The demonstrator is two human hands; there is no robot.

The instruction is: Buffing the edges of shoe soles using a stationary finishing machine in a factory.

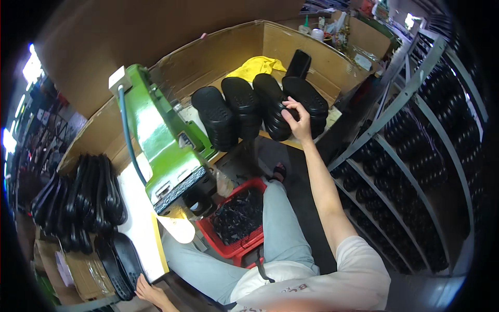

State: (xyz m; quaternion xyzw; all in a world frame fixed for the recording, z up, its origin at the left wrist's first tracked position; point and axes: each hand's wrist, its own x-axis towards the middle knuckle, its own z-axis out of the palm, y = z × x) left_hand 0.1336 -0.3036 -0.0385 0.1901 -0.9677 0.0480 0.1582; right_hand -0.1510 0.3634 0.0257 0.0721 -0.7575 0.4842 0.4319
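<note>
At the lower left, my left hand [150, 293] has its fingers closed at the near end of a black shoe sole [128, 255]. Another black sole [107, 262] lies alongside it, partly covered. Farther off, my right hand [299, 124] reaches to a stack of black soles [271, 104], its fingers apart and resting against the stack's right side. To the right of that hand stands another stack [306, 96]. Two more stacks, a middle one [241, 101] and a left one [210, 109], complete the row on the bench.
A green machine [161, 127] with a blue-green hose stands between my hands. Below it, a red basket [236, 248] holds black scraps. Loose soles [86, 200] are piled at left. A yellow cloth [255, 66] lies behind the stacks, inside cardboard walls. A metal rack [387, 122] rises at right.
</note>
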